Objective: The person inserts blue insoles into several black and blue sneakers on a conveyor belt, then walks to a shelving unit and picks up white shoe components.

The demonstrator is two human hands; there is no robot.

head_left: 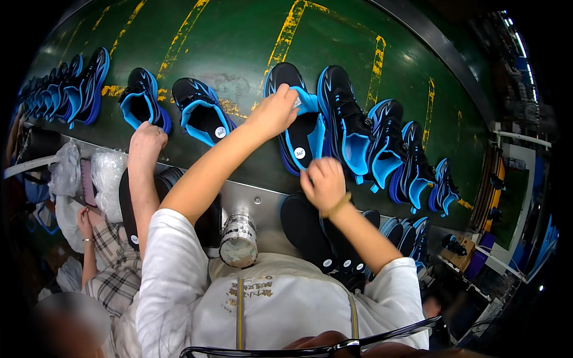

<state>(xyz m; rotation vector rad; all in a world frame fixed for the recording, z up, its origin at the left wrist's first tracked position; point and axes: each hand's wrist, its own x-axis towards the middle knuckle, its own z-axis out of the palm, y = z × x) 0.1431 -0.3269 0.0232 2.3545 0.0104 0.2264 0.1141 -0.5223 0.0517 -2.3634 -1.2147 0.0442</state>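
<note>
- Eyeglasses (348,344): nearest, lower edge.
- Left hand (276,112): fingers curled at shoe's (307,128) tongue; grip undeterminable.
- Right hand (325,184): fingers pinching its heel, near the edge of the green table (245,39).
- Open surface beyond toe.

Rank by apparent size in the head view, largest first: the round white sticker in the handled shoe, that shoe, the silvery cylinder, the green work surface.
1. Green work surface
2. Handled shoe
3. Silvery cylinder
4. Round white sticker
</note>
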